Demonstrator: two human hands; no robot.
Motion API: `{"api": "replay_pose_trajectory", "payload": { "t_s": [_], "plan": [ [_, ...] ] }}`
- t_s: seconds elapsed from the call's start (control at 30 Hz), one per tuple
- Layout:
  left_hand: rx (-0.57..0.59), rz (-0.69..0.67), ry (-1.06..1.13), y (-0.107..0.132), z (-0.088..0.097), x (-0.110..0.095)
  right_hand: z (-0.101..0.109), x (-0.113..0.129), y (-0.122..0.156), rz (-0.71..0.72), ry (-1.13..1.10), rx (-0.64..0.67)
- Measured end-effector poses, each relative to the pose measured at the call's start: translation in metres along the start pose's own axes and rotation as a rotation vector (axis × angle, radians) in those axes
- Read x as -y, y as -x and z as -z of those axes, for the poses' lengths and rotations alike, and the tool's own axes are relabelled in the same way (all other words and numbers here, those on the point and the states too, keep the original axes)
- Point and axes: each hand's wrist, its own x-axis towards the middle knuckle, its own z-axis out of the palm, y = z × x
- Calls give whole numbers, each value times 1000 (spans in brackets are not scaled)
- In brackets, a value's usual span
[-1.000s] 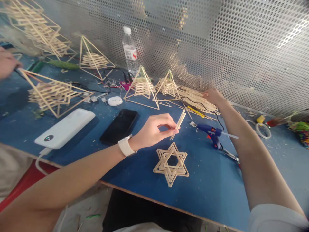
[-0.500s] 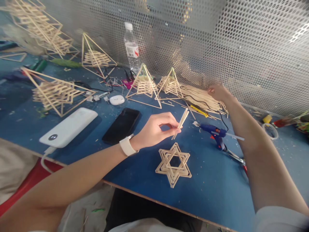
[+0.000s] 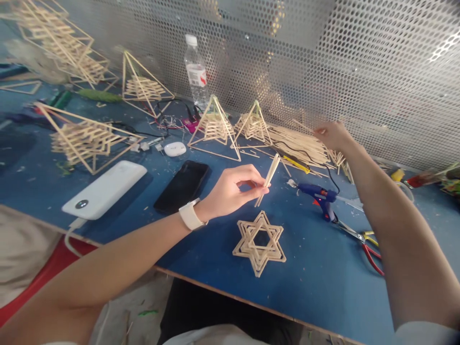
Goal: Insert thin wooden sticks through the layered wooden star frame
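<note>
My left hand [image 3: 239, 189] pinches a few thin wooden sticks [image 3: 272, 171] between thumb and fingertips, tilted above the table. Just below them, a layered six-pointed star of glued sticks [image 3: 278, 254] lies flat on the blue table [image 3: 316, 297]. Farther off, my right hand [image 3: 334, 135] is closed at the pile of loose wooden sticks [image 3: 300, 146], and one thin stick runs up to its fingertips. Between the pile and the star rests a blue glue gun [image 3: 319, 192], with red-and-yellow-handled scissors [image 3: 370, 251] beside it, partly covered by my right forearm.
Stick pyramids [image 3: 214, 127] stand along the back and left. A black phone [image 3: 182, 186], a white power bank [image 3: 106, 189] and a water bottle [image 3: 196, 76] are on the table. A yellow cutter [image 3: 296, 164] lies before the pile. Perforated metal sheet [image 3: 323, 62] walls the back.
My right hand has shifted slightly right over the pile, and a stick now shows at its fingertips. Sticks at the pile's right end are spread more. My left hand keeps its sticks almost unmoved.
</note>
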Motion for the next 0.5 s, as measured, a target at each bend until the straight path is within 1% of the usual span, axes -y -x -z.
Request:
{"api": "replay_pose_trajectory", "payload": {
  "t_s": [0.03,0.1,0.17,0.2,0.23,0.27,0.3,0.33,0.37,0.4,0.47,0.5],
  "plan": [
    [-6,10,-5,0,0,0,10,7,3,-31,34,-14],
    [-18,32,2,1,-1,2,38,26,12,-65,75,-61],
    [-33,44,28,1,-2,4,72,57,31,-65,101,-127],
    [-41,46,41,2,-2,6,89,78,44,-35,104,-211],
    [-49,45,51,2,-2,8,105,102,60,3,60,-268],
    [-54,44,57,2,-2,10,118,128,77,47,-24,-308],
    [-57,43,60,3,-2,11,127,156,96,75,-134,-357],
    [-60,40,61,3,-3,12,130,184,116,102,-232,-384],
    [-63,37,60,4,-3,13,128,211,135,125,-302,-429],
    [-64,34,59,4,-3,13,120,234,153,148,-373,-472],
    [-59,26,58,5,-5,14,90,268,185,191,-562,-465],
    [-57,21,59,6,-5,14,70,277,199,138,-624,-407]
  ]
}}
